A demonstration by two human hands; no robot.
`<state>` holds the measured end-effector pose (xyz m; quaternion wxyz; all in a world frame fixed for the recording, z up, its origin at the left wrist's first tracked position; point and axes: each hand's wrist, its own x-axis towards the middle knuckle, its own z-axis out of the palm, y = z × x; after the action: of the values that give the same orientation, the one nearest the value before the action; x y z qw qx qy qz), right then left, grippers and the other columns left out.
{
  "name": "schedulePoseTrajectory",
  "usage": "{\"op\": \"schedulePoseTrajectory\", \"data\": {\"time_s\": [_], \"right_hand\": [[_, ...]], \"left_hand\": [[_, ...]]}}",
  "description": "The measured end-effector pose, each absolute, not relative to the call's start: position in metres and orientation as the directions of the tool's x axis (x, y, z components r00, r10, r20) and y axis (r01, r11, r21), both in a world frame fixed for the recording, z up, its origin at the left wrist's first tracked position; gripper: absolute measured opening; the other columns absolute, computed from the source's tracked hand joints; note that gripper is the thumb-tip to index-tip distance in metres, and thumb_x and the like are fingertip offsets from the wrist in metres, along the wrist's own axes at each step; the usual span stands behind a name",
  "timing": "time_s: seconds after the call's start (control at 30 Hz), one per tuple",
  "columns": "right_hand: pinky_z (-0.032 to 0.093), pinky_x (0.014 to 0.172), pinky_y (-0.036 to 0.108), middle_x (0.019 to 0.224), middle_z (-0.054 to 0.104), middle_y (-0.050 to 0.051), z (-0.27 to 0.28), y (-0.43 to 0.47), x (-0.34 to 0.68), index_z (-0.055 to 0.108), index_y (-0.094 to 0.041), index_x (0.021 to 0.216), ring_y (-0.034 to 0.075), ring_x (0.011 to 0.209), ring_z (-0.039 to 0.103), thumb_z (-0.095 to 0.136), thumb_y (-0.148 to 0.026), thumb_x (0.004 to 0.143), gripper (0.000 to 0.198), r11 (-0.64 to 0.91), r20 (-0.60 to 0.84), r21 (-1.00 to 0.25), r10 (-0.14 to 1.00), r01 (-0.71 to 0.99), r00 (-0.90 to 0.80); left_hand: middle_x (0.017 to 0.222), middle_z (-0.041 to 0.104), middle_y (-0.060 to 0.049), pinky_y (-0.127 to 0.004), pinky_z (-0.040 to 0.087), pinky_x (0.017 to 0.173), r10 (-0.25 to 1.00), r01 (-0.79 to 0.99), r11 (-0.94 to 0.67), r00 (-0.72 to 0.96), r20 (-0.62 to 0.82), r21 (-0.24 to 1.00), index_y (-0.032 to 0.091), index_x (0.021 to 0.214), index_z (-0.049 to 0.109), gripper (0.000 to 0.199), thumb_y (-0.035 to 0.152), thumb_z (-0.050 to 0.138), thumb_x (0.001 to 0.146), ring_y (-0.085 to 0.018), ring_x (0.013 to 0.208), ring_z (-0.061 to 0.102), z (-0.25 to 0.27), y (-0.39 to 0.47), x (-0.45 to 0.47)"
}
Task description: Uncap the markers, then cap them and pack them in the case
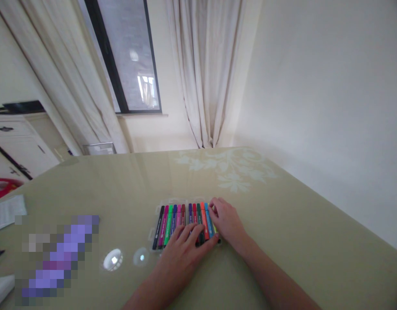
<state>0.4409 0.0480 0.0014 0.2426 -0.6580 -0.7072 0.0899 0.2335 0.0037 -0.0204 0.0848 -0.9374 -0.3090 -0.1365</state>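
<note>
Glossy table (121,185), cream curtains (206,64), dark-framed window (130,56), left hand (185,245) loosely spread over markers (169,221), right hand (227,219) curled, finger grip unclear

- Left hand (187,246): palm down, fingers spread over the lower ends of the middle markers, thumb pointing right.
- Right hand (227,219): at the row's right end, fingers curled beside the yellow marker; grip unclear.
- Felt-tip markers (183,214): row in two groups, black at far left, light blue and yellow at right.
- Clear plastic case (151,234): lying flat beneath the markers.
- Table (104,185): glossy, greenish; pale floral pattern (234,183) toward the far right.
- Purple item (66,249): pixelated, left.
- White paper (7,212): left edge.
- Window (127,51): dark-framed, between cream curtains (208,64).
- Cabinet (11,131): white, far left.
</note>
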Motion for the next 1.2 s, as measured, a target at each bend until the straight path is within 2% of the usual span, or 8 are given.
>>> {"op": "schedulePoseTrajectory", "data": {"time_s": [0.27,0.47,0.63,0.73,0.8,1.03,1.1,1.2], "right_hand": [[0.04,0.069,0.028,0.091,0.067,0.005,-0.002,0.052,0.438,0.063,-0.021,0.088,0.018,0.079,0.062,0.055,-0.016,0.097,0.013,0.11,0.236,-0.429,0.972,0.896,-0.006],[0.04,0.069,0.027,0.084,0.07,0.004,0.0,0.054,0.45,0.065,-0.019,0.094,0.018,0.075,0.063,0.061,-0.02,0.094,0.004,0.062,0.219,-0.564,0.973,0.823,0.077],[0.04,0.066,0.028,0.078,0.074,0.005,0.005,0.054,0.456,0.067,-0.018,0.094,0.018,0.072,0.067,0.06,-0.028,0.098,0.013,-0.018,0.11,-0.609,0.988,0.793,0.106],[0.042,0.068,0.028,0.077,0.075,0.005,0.008,0.054,0.454,0.069,-0.018,0.089,0.018,0.072,0.069,0.061,-0.029,0.098,0.016,-0.044,0.082,-0.621,0.989,0.783,0.12],[0.045,0.066,0.029,0.076,0.074,0.005,0.007,0.055,0.453,0.069,-0.017,0.09,0.018,0.067,0.068,0.061,-0.031,0.098,0.018,-0.051,0.075,-0.663,0.988,0.747,0.133],[0.054,0.052,0.028,0.083,0.07,0.003,0.009,0.059,0.449,0.065,-0.018,0.106,0.014,0.052,0.066,0.059,-0.047,0.096,0.031,-0.1,-0.088,-0.991,0.987,0.085,0.135],[0.058,0.061,0.028,0.095,0.072,0.005,0.011,0.052,0.439,0.064,-0.02,0.114,0.014,0.063,0.071,0.064,-0.054,0.093,0.04,-0.073,-0.077,-0.989,0.997,-0.129,0.024],[0.061,0.076,0.031,0.106,0.073,0.007,0.012,0.04,0.421,0.06,-0.023,0.124,0.019,0.084,0.077,0.069,-0.062,0.089,0.054,-0.095,-0.038,-0.95,0.98,-0.296,-0.193]], "left_hand": [[0.145,0.056,-0.005,-0.048,0.038,0.112,0.587,0.622,-0.782,0.752,0.298,-0.029,0.046,0.154,0.041,0.06,0.019,0.053,0.102,-0.028,0.133,0.049,-0.021,0.003,0.237],[0.137,0.062,-0.006,-0.043,0.044,0.107,0.615,0.632,-0.772,0.717,0.329,0.066,0.034,0.146,0.051,0.043,0.028,0.052,0.103,-0.026,0.125,0.056,-0.006,0.008,0.236],[0.104,0.07,-0.012,-0.042,0.05,0.091,0.907,0.96,-0.264,0.214,0.363,0.095,0.019,0.102,0.064,0.035,0.038,0.036,0.107,-0.029,0.101,0.065,0.021,0.033,0.21],[0.097,0.072,-0.014,-0.044,0.05,0.086,0.962,0.995,0.013,-0.04,0.268,0.102,0.019,0.101,0.058,0.037,0.048,0.037,0.105,-0.034,0.099,0.068,0.022,0.05,0.189],[0.089,0.073,-0.013,-0.044,0.051,0.082,0.986,0.964,0.035,-0.076,0.147,0.265,0.019,0.107,0.055,0.043,0.054,0.03,0.105,-0.034,0.094,0.071,0.016,0.059,0.179],[0.114,0.071,-0.013,-0.043,0.058,0.083,0.983,0.342,-0.09,-0.121,0.139,0.935,0.02,0.117,0.053,0.064,0.077,0.031,0.096,-0.028,0.096,0.072,0.014,0.063,0.182],[0.126,0.068,-0.015,-0.042,0.059,0.086,0.989,0.156,-0.141,-0.014,0.145,0.978,0.021,0.128,0.054,0.07,0.079,0.031,0.095,-0.027,0.105,0.071,0.016,0.054,0.194],[0.149,0.057,-0.014,-0.045,0.05,0.109,0.909,0.224,-0.382,0.265,0.321,0.896,0.023,0.147,0.048,0.068,0.063,0.059,0.093,-0.03,0.134,0.057,0.009,0.037,0.214]]}}
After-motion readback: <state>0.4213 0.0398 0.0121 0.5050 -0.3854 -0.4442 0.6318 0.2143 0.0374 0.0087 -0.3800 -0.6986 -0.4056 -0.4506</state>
